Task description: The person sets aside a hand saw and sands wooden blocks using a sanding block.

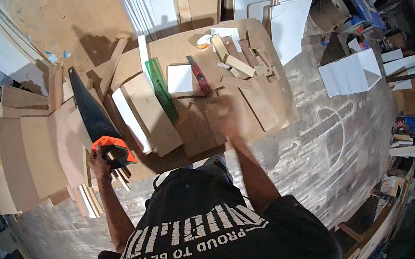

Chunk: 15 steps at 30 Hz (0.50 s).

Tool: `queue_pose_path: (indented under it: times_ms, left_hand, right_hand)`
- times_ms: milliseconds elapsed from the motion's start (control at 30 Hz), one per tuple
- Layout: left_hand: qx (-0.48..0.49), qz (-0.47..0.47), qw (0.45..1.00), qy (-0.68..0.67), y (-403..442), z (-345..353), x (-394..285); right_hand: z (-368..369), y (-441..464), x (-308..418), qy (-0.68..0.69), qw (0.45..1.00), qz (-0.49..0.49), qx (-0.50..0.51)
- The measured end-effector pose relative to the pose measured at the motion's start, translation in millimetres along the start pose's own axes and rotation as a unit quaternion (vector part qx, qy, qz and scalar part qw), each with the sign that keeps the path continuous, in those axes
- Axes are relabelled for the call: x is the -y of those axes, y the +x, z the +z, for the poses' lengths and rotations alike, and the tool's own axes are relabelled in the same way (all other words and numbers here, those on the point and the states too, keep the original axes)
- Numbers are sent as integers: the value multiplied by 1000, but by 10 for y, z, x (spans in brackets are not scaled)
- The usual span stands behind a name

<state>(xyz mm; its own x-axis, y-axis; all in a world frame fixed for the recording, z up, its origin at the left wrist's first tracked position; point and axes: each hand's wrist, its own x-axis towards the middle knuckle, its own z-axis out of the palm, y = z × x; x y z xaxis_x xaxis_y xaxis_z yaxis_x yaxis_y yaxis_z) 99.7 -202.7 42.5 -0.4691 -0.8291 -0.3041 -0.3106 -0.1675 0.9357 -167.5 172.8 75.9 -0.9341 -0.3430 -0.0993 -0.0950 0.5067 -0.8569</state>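
Observation:
My left hand (100, 164) is closed round the orange and black handle of a hand saw (92, 111), whose dark blade points up and away at the left. Blurred by motion, my right hand (224, 116) is over brown board pieces on the worktable (285, 100); its fingers are smeared. Just above it lies a red and black tool (200, 77). Left of that are a white square piece (179, 78) and a green strip (161, 89). A long brown board (152, 119) lies nearer me, beside a curved white strip (130, 119).
Small wood offcuts (239, 65) are heaped at the table's far side. Large boards (30, 158) stand at the left, and white panels (288, 25) lean behind the table. A white stack (351, 72) sits on the floor at the right.

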Motion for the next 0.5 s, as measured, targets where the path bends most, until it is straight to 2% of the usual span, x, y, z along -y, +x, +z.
queue_pose_path:
  times_ms: [33,67,100,133,167,233,267,300,333,367,400,500]
  left_hand:
    - [-12,15,1000,23,6,-17,32]
    - [-55,84,993,53,25,11,61]
    - [-46,75,994,58,9,-5,23]
    - [-36,66,995,63,-21,-16,-53]
    - [-23,55,996,68,-48,-15,-89]
    - [-71,56,987,131,68,-46,-19]
    - [-103,58,978,174,93,-57,-6]
    - [-135,61,965,217,115,-93,-7]
    - [-110,82,960,245,141,-149,16]
    - [-126,73,950,278,163,-189,51]
    - [-142,65,938,309,184,-184,39]
    - [-146,73,933,322,139,-88,90]
  right_hand:
    - [-136,149,-1441,-113,985,-48,-117]
    - [-496,46,-1342,-270,951,21,-146]
    - [-867,-59,-1199,-417,890,96,-154]
    - [-1027,-59,-1774,-395,918,7,-42]
    - [-1140,-119,-1771,-384,923,25,-19]
    - [-1391,-153,-1645,-359,931,56,23]
    - [-1545,-206,-1669,-381,920,-84,39]
    - [-1615,-270,-1664,-249,967,-18,57]
    - [-1703,-314,-1663,-113,990,46,72]
    - [-1821,-380,-1693,23,990,111,86]
    - [-1965,-445,-1724,155,947,263,102]
    - [-2171,-769,-1740,453,836,291,106]
